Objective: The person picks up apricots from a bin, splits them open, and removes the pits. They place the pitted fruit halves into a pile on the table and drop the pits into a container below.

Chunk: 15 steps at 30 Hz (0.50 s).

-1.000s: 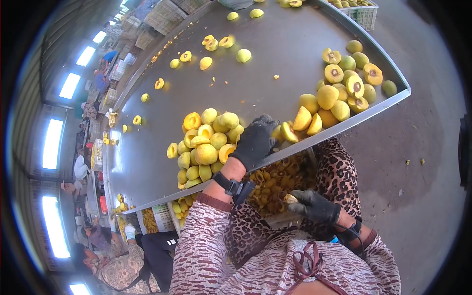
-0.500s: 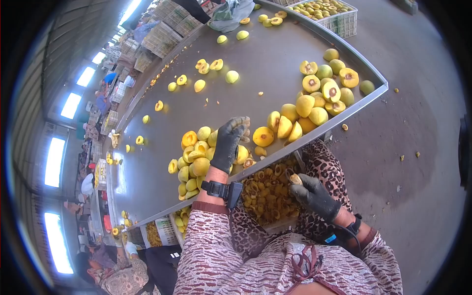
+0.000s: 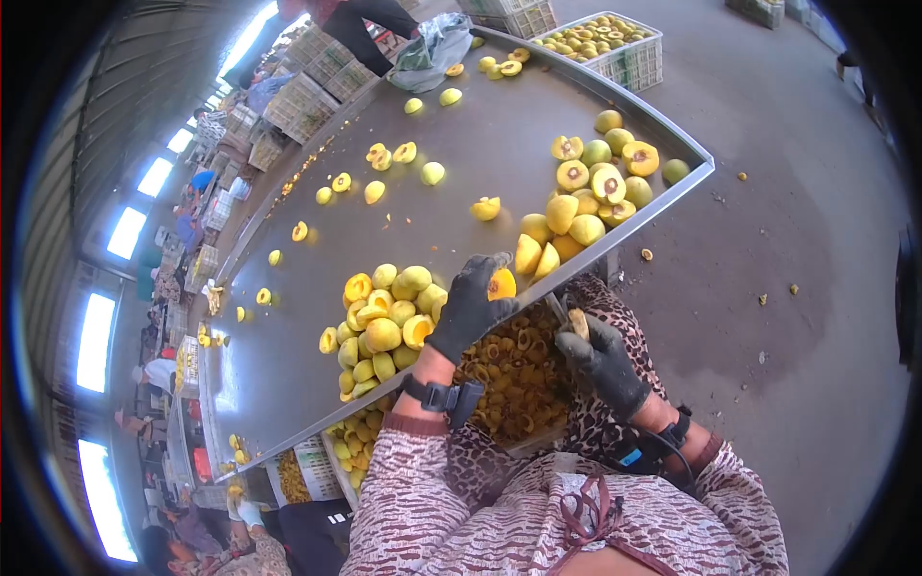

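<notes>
My left hand (image 3: 469, 305), in a dark glove, is closed around a yellow peach half (image 3: 501, 284) at the table's near edge. My right hand (image 3: 607, 363), gloved too, grips a pitting tool by its wooden handle (image 3: 578, 324); a thin metal end points toward the left hand. Beside the left hand sits a heap of peach halves (image 3: 382, 334), some hollowed. Another pile (image 3: 588, 228), several halves showing their pits, lies to the right. Below, between my knees, a container holds many brownish pits and scraps (image 3: 514, 379).
The metal table (image 3: 317, 379) has a raised rim, with scattered halves (image 3: 432, 173) farther off. A crate of peaches (image 3: 624, 65) stands beyond the right corner. A bag (image 3: 434, 53) lies at the far end. Other people work along the left; one person (image 3: 370, 24) stands at the far end.
My left hand has closed on a peach half and come nearer the right hand. A half now lies mid-table above the left hand. The whole view has shifted slightly.
</notes>
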### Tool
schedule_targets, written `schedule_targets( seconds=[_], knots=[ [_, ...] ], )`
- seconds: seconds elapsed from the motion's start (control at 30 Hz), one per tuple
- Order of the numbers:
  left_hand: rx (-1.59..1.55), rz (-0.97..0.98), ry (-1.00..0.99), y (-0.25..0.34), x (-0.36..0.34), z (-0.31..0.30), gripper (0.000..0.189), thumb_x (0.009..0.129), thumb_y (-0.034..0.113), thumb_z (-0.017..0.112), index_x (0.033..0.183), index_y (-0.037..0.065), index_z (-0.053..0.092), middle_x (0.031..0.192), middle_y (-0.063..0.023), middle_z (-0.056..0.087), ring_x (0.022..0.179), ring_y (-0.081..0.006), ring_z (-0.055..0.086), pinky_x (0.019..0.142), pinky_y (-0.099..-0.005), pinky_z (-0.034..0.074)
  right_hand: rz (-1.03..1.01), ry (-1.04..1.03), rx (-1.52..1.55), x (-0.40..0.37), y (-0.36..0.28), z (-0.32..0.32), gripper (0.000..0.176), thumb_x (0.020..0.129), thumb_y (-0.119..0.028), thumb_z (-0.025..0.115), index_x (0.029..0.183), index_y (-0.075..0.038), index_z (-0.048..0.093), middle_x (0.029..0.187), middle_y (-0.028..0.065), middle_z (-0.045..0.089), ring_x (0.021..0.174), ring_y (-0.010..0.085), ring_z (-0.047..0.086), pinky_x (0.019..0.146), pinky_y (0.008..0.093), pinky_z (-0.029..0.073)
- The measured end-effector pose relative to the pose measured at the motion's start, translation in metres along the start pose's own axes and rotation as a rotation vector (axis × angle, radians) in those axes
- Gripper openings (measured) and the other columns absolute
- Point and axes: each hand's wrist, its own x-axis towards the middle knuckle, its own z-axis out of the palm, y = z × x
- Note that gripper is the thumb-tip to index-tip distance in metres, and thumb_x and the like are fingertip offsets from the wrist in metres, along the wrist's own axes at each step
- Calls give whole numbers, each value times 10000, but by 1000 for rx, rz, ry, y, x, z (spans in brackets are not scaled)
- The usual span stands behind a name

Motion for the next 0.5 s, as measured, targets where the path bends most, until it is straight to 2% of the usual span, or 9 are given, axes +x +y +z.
schedule_targets(
  seconds=[0.1, 0.2, 0.27, 0.3, 0.33, 0.4, 0.43, 0.47, 0.5],
  knots=[
    [-75, 128, -59, 56, -25, -11, 720, 696, 275, 820, 1301, 24, 520, 1248, -162, 586, 1146, -303, 568, 1007, -403, 428, 73, -45, 65, 13, -11, 0, 242, 890, -184, 625, 1046, -4, 587, 776, -20, 555, 656, 53, 516, 521, 208, 423],
    [-315, 177, 70, 71, -48, -2, 661, 792, 292, 773, 1311, -7, 493, 1272, -139, 576, 1182, -253, 550, 1021, -373, 416, 181, -147, 215, 20, -8, 8, 322, 878, -159, 618, 1162, -9, 592, 786, 15, 582, 568, 62, 542, 416, 193, 398],
    [-1161, -231, 224, 66, -72, 15, 520, 906, 262, 672, 1299, -28, 496, 1270, -132, 575, 1175, -226, 550, 1012, -342, 425, 224, -133, 375, 22, -9, 20, 318, 892, -162, 612, 1168, -8, 589, 737, 1, 571, 449, 65, 494, 403, 197, 429],
    [-1064, -356, 248, 76, -83, 18, 425, 980, 231, 561, 1298, -43, 490, 1253, -141, 577, 1151, -231, 565, 1022, -330, 430, 187, -193, 322, 25, -3, 23, 291, 896, -147, 600, 1144, 6, 599, 772, 9, 586, 527, 63, 521, 489, 213, 469],
    [-1062, -362, 257, 75, -87, 28, 425, 980, 231, 561, 1298, -43, 490, 1253, -141, 577, 1151, -231, 565, 1022, -330, 430, 193, -201, 321, 30, 10, 26, 291, 896, -147, 600, 1144, 6, 599, 772, 9, 586, 527, 63, 521, 489, 213, 469],
    [-1517, -408, 491, 71, -93, 41, 400, 1016, 236, 482, 1302, -44, 488, 1243, -152, 579, 1131, -237, 577, 1046, -354, 428, -314, 25, -170, 34, 27, 36, 253, 895, -142, 588, 1087, 16, 630, 818, 64, 625, 679, 137, 592, 590, 291, 483],
    [-1247, -399, 478, 70, -96, 37, 405, 1023, 246, 467, 1300, -50, 485, 1247, -159, 576, 1132, -247, 579, 1036, -365, 452, -225, 10, -129, 28, 21, 33, 212, 883, -135, 589, 996, 42, 612, 844, 108, 649, 748, 155, 601, 682, 338, 482],
    [-1251, -404, 486, 68, -97, 33, 405, 1023, 246, 467, 1300, -50, 485, 1247, -159, 576, 1132, -247, 579, 1036, -365, 452, -219, 4, -133, 24, 19, 30, 212, 883, -135, 589, 996, 42, 612, 844, 108, 649, 748, 155, 601, 682, 338, 482],
    [-1557, -414, 484, 68, -94, 29, 403, 1034, 247, 438, 1306, -48, 477, 1278, -159, 557, 1162, -236, 559, 1023, -343, 445, -164, -108, -234, 19, 20, 25, 190, 865, -123, 594, 967, 38, 594, 819, 138, 637, 733, 177, 596, 674, 347, 474]
  ],
)
